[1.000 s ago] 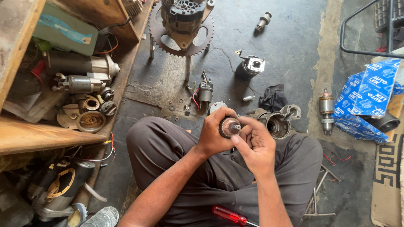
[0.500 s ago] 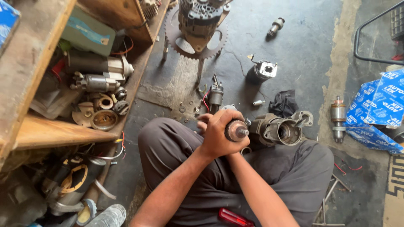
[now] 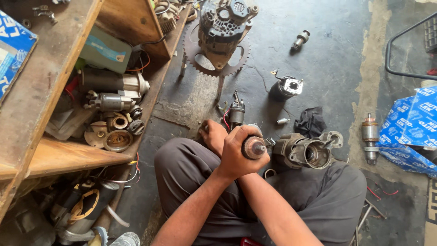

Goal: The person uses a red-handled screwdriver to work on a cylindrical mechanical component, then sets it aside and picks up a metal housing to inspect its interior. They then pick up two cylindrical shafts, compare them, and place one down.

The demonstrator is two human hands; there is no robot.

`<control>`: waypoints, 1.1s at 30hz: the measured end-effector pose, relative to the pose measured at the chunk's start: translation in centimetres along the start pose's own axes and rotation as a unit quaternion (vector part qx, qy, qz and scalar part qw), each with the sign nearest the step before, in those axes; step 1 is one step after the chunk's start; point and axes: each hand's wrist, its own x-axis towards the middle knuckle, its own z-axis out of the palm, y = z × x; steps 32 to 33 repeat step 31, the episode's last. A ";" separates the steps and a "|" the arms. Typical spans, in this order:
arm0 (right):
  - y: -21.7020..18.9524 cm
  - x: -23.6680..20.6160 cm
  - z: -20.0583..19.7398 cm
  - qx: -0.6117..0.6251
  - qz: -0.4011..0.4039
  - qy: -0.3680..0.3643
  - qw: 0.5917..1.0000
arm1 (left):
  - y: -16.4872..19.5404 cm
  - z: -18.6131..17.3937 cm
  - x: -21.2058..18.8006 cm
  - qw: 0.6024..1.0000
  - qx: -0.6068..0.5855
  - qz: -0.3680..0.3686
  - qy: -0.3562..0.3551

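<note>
I sit on the concrete floor in dark trousers. My left hand (image 3: 234, 152) is wrapped around a starter armature (image 3: 253, 147), whose shaft end points toward the camera. My right arm crosses beneath it, and my right hand (image 3: 213, 135) reaches down to the floor just past my left knee, beside a small solenoid part with a red wire (image 3: 236, 113). Its fingertips are hidden, so I cannot see whether it holds anything. An open metal starter housing (image 3: 306, 152) lies just right of the armature, with a small spring (image 3: 270, 141) between them.
A wooden shelf (image 3: 59, 157) on the left carries starter motors and round parts. An alternator on a toothed ring (image 3: 221, 32) stands ahead. On the floor lie a black motor body (image 3: 284, 87), a dark rag (image 3: 311, 121), another armature (image 3: 370, 136) and blue boxes (image 3: 412, 130).
The view has shifted down and left. My right hand has let go of the armature and crossed under my left arm to the floor by my knee; my left hand still holds it.
</note>
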 end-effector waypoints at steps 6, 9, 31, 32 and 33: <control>4.1 -5.6 -1.9 0.501 0.033 0.070 0.862 | 0.3 -0.3 0.3 1.000 -0.016 0.011 0.010; 6.8 -9.5 -5.2 0.166 0.003 0.128 0.978 | 0.4 -0.4 -0.3 0.994 -0.095 -0.047 0.010; -2.2 -14.4 -18.8 0.444 0.011 0.086 0.892 | -0.6 0.3 -1.0 0.999 -0.009 0.008 -0.046; -2.2 -14.4 -18.8 0.444 0.011 0.086 0.892 | -0.6 0.3 -1.0 0.999 -0.009 0.008 -0.046; -2.2 -14.4 -18.8 0.444 0.011 0.086 0.892 | -0.6 0.3 -1.0 0.999 -0.009 0.008 -0.046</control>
